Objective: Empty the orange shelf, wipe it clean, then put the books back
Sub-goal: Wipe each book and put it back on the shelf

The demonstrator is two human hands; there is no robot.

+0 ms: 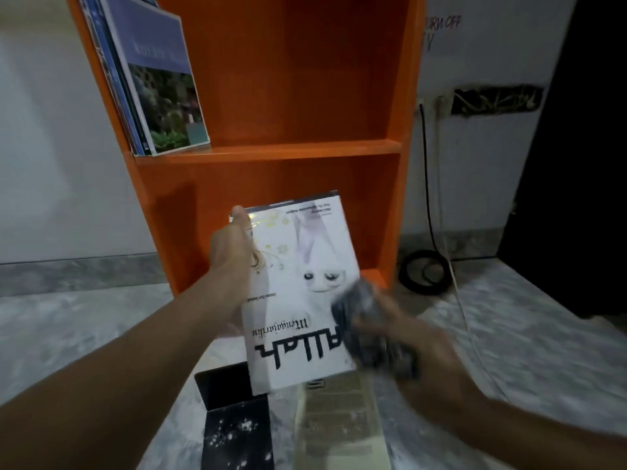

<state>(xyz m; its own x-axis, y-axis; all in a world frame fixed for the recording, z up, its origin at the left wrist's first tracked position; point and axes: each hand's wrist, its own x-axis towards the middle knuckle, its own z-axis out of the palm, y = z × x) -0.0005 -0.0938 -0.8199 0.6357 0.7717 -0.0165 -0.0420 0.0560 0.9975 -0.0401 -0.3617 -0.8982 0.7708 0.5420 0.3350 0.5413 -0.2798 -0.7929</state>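
White book (298, 293), before the orange shelf (271, 149), is pinched along its left edge by the left grip (230, 266); the right grip (417, 351) clutches a dark cloth (364, 317) at its near right corner. Likely hazard: wiping pressure breaks the one-edge hold, dropping it onto floor books (339, 418).

orange shelf (271, 96), white book (298, 300), dark cloth (369, 330)

The one head camera is looking forward and down, facing the shelf (271, 150) front-on from close by, with the floor (84, 327) spreading below it. The left arm (118, 368) and right arm (509, 429) are showing at the bottom corners, and the book (298, 300) is sitting nearest the lens, filling the centre of the wide-angle view
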